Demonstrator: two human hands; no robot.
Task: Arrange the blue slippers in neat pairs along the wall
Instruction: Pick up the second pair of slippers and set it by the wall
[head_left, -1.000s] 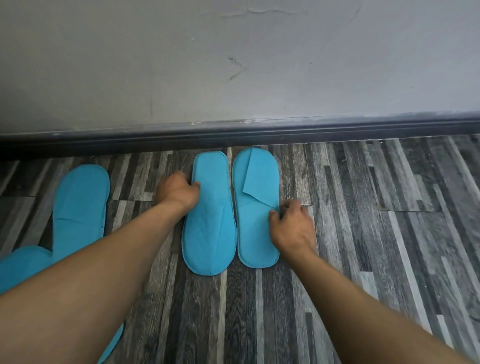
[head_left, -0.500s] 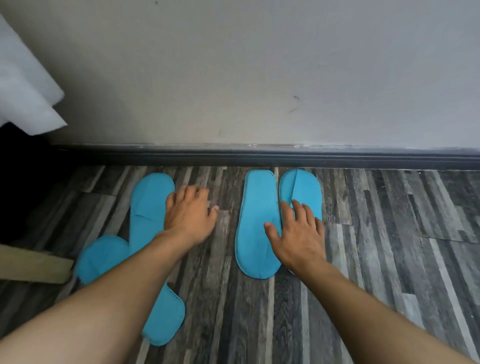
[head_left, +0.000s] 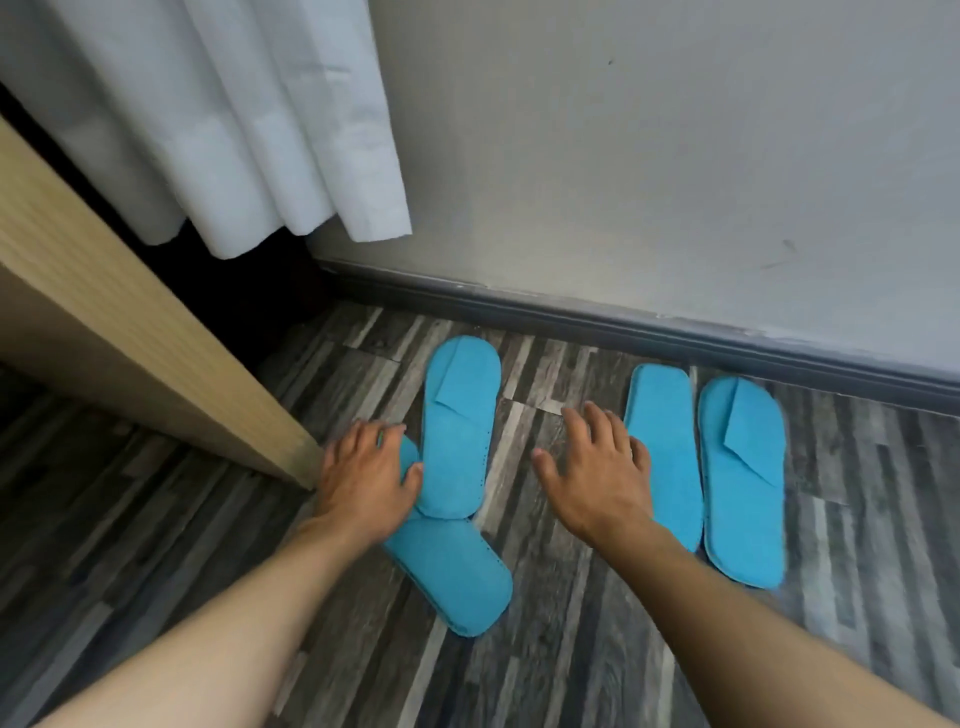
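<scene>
Slippers, four blue ones, lie on the striped grey floor (head_left: 597, 649) near the dark skirting board (head_left: 649, 325). The right-hand pair (head_left: 743, 483) sits side by side, toes toward the wall. The left two cross: the upper slipper (head_left: 457, 431) overlaps the angled lower slipper (head_left: 452, 571). The left hand (head_left: 363, 483) rests on the crossed slippers, fingers loosely spread. The right hand (head_left: 597, 478) hovers beside the neat pair, fingers spread, holding nothing.

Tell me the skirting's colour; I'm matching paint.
Dark grey skirting below the pale wall, in the head view.
</scene>
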